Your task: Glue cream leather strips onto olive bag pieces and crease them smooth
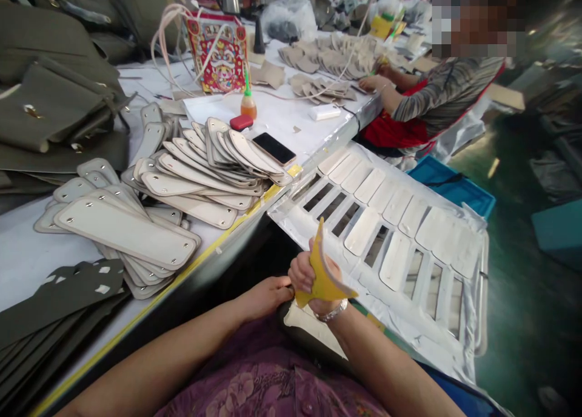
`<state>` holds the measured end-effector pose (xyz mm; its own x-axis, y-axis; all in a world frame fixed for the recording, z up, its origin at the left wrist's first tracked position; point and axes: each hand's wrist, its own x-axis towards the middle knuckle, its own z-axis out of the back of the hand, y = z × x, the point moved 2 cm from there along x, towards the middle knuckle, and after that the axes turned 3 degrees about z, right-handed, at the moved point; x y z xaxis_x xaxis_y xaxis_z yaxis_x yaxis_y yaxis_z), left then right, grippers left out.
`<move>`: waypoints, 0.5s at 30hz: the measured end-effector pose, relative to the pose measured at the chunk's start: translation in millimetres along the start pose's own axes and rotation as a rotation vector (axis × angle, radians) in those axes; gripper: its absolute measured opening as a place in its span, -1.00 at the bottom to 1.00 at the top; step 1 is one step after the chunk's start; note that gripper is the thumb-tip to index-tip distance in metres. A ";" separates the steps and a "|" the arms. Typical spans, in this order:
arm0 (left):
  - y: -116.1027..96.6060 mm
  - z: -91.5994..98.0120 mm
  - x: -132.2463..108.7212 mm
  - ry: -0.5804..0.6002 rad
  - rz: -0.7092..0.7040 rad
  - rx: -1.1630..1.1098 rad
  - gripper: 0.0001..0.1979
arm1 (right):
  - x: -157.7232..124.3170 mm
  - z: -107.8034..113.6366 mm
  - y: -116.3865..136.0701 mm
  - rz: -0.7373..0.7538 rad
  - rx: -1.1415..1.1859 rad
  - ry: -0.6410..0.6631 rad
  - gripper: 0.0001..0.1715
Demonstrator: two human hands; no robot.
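My right hand (pixel 313 277) is wrapped round a yellow curved piece (pixel 321 277), which stands upright with a pointed tip. Just left of it my left hand (pixel 273 293) is closed at the edge of a dark green piece with a pale inner side (pixel 313 329) on my lap; what its fingers pinch is too small to name. Pale rounded strips with metal snaps (pixel 127 226) are heaped on the table to the left. White rounded pieces (pixel 362 230) lie on a slatted rack (pixel 377 277) to the right.
The table's yellow-taped edge (pixel 150 311) runs diagonally at my left. On the table are a phone (pixel 273 148), a glue bottle (pixel 248 105), a red patterned bag (pixel 219 56) and green bags (pixel 59 108). A person (pixel 431 102) sits across, beside a blue crate (pixel 454 186).
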<state>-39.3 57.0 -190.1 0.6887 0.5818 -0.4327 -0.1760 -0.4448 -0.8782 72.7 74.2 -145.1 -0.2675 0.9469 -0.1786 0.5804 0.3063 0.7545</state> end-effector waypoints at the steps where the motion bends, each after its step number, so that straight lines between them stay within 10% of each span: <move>1: -0.4 -1.1 -1.1 -0.002 -0.018 -0.011 -0.67 | 4.9 2.8 -1.9 -0.005 0.033 -0.024 -0.31; 8: -6.6 -1.5 -5.7 0.078 -0.049 -0.079 -0.60 | 16.1 2.5 2.5 0.047 0.025 -0.163 -0.38; 15: -2.2 6.8 0.3 0.122 0.004 -0.118 -0.54 | -43.9 18.9 45.1 0.252 -0.090 -0.382 -0.37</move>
<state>-43.5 62.8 -189.6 0.7697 0.4960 -0.4019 -0.1001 -0.5280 -0.8433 125.2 48.3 -115.1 0.1856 0.9642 -0.1893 0.5172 0.0679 0.8532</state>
